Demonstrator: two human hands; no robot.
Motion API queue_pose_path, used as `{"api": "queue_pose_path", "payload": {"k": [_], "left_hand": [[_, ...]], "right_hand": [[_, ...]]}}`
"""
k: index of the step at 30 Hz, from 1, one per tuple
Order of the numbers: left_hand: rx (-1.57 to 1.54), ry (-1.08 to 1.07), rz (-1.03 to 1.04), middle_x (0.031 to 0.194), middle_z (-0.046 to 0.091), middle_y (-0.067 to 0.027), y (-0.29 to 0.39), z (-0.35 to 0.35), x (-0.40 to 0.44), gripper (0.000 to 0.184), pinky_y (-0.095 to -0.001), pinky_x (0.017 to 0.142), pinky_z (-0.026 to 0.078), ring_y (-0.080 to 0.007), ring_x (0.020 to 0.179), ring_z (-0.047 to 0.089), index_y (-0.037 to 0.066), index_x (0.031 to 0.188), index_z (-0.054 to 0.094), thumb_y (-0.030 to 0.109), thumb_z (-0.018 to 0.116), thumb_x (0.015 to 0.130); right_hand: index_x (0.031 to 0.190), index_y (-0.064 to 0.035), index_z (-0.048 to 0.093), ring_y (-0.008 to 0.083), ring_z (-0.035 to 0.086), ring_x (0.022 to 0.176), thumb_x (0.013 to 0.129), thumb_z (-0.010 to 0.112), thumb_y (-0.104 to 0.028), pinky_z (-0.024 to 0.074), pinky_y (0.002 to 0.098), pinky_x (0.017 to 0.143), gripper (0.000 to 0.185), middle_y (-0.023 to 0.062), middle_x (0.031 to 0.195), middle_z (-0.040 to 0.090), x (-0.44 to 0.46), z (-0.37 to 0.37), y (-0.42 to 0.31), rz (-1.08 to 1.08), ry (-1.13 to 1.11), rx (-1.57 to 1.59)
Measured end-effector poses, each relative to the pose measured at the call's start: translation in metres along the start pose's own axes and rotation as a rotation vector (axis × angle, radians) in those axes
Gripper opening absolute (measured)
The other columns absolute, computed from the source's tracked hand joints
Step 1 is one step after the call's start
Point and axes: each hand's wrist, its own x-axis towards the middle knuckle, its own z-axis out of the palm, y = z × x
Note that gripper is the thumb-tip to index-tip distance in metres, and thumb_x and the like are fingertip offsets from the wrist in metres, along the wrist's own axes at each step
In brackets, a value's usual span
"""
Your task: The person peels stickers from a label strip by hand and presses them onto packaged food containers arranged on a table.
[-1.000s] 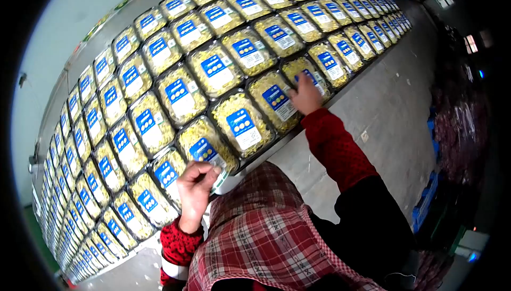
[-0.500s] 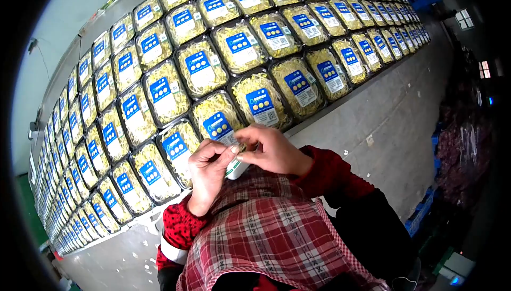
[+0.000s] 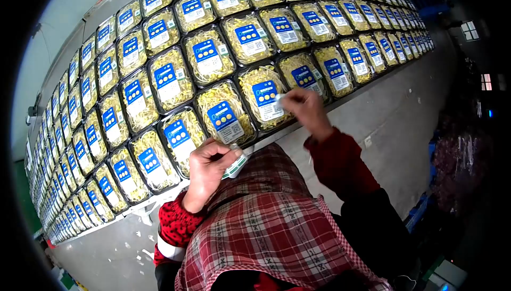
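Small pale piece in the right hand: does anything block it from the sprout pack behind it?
Nothing visible does. The right hand holds the pale piece over the sprout pack; the left hand is off to one side.

Across the table (image 3: 270,139), packs (image 3: 169,81) are set nearly edge to edge, so that only slits too narrow for a hand are left between them. Above their tops, open air is left for passage. At the near edge, the way is blocked by the left hand (image 3: 208,167), its roll (image 3: 235,168) and the apron (image 3: 250,232). Part of the near row is overhung by the right hand (image 3: 308,109) and its pinched sticker (image 3: 279,100). Beyond the edge, room is given over the floor (image 3: 391,102).
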Motion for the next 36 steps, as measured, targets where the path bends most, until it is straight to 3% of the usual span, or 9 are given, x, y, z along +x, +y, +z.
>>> {"api": "queue_pose_path", "payload": {"k": [10,14,15,19,21,25,30,33,36], "left_hand": [[-0.040,0.038,-0.012,0.083,0.063,-0.0057,-0.002,-0.007,0.003,0.007,-0.0238,0.066,0.045,-0.0117,0.074,0.056,-0.002,0.086,0.071,0.003,0.073,0.081],[-0.125,0.188,-0.059,0.079,0.062,-0.0038,-0.009,-0.012,0.002,0.014,-0.0237,0.064,0.041,-0.0106,0.074,0.054,-0.001,0.073,0.066,0.006,0.074,0.082],[-0.090,0.191,0.038,0.082,0.062,-0.0048,-0.011,-0.015,0.002,0.012,-0.0239,0.068,0.042,-0.0107,0.078,0.055,-0.001,0.075,0.067,0.006,0.074,0.082],[-0.143,0.236,0.070,0.102,0.063,-0.0060,-0.013,-0.014,0.003,0.009,-0.0262,0.080,0.045,-0.0135,0.089,0.057,0.002,0.078,0.070,0.009,0.074,0.082],[-0.179,0.231,0.122,0.107,0.063,-0.0065,-0.014,-0.018,0.001,0.009,-0.0275,0.083,0.045,-0.0141,0.092,0.056,0.002,0.081,0.071,0.010,0.074,0.083],[0.029,0.131,0.140,0.106,0.064,-0.0082,-0.014,-0.034,-0.012,0.007,-0.0286,0.085,0.045,-0.0147,0.095,0.057,0.001,0.085,0.071,0.008,0.072,0.084],[-0.108,0.095,0.029,0.076,0.062,-0.0055,-0.020,-0.039,-0.022,0.009,-0.0243,0.059,0.046,-0.0109,0.066,0.057,-0.003,0.079,0.069,0.005,0.073,0.082],[-0.061,0.162,-0.002,0.068,0.060,-0.0036,-0.028,-0.039,-0.024,0.016,-0.0243,0.055,0.042,-0.0085,0.061,0.052,-0.003,0.074,0.068,0.009,0.075,0.082],[-0.092,0.175,-0.133,0.059,0.054,0.0012,-0.024,-0.045,-0.023,0.028,-0.0234,0.051,0.037,-0.0048,0.058,0.043,-0.003,0.070,0.066,0.019,0.072,0.087]], "right_hand": [[0.073,-0.0016,0.064,0.0302,0.066,0.068,0.080,0.070,-0.023,0.0511,0.0450,0.061,0.023,0.0153,0.077,0.067,0.036,-0.001,0.040,-0.230,0.166,-0.818],[0.078,0.0002,0.063,0.0320,0.065,0.064,0.078,0.073,-0.033,0.0500,0.0436,0.057,0.034,0.0184,0.075,0.067,0.038,-0.001,0.013,-0.072,0.109,-1.127],[0.073,-0.0020,0.062,0.0268,0.064,0.063,0.076,0.077,-0.028,0.0467,0.0397,0.055,0.030,0.0142,0.064,0.062,0.029,0.004,-0.008,-0.086,0.063,-0.953],[0.090,0.0022,0.065,0.0179,0.063,0.067,0.085,0.068,-0.012,0.0489,0.0330,0.061,0.015,0.0100,0.076,0.065,-0.028,0.075,-0.058,-0.498,-0.423,-0.068],[0.095,0.0035,0.063,0.0165,0.063,0.071,0.084,0.066,-0.005,0.0486,0.0283,0.064,0.014,0.0100,0.081,0.065,-0.035,0.094,-0.060,-0.381,-0.536,0.031],[0.095,0.0043,0.062,0.0133,0.064,0.073,0.083,0.064,0.001,0.0488,0.0269,0.063,0.012,0.0127,0.082,0.066,-0.046,0.107,-0.053,-0.353,-0.504,0.038],[0.091,-0.0022,0.065,0.0259,0.065,0.066,0.079,0.070,-0.009,0.0491,0.0325,0.059,0.015,0.0129,0.077,0.065,-0.059,0.114,-0.045,-0.455,-0.454,-0.132],[0.087,-0.0014,0.065,0.0252,0.064,0.062,0.079,0.070,-0.009,0.0477,0.0328,0.056,0.013,0.0131,0.072,0.064,-0.061,0.114,-0.048,-0.548,-0.395,-0.279],[0.081,0.0013,0.065,0.0174,0.061,0.059,0.080,0.069,-0.008,0.0456,0.0306,0.053,0.011,0.0116,0.070,0.064,-0.060,0.113,-0.053,-0.307,-0.460,-0.172]]}}
